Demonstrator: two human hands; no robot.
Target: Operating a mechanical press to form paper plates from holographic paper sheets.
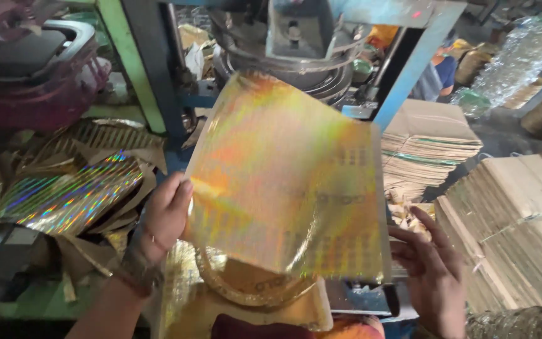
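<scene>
Holding the gold holographic sheet (286, 182) by both side edges, your left hand (165, 213) pinches one edge and your right hand (431, 263) the other, keeping it taut before the press machine (296, 44), above the pressed gold plate (252, 289).

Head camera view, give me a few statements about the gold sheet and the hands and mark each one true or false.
1. Both hands hold the shiny gold sheet by its side edges. True: the left hand grips the left edge and the right hand the right edge.
2. The sheet lies flat on the floor. False: it is held up in front of the blue-framed press.
3. Stacks of brown card sit to the right. True.
4. The left wrist is bare. False: it wears a bracelet.
5. Holographic foil scraps lie to the left. True.
</scene>
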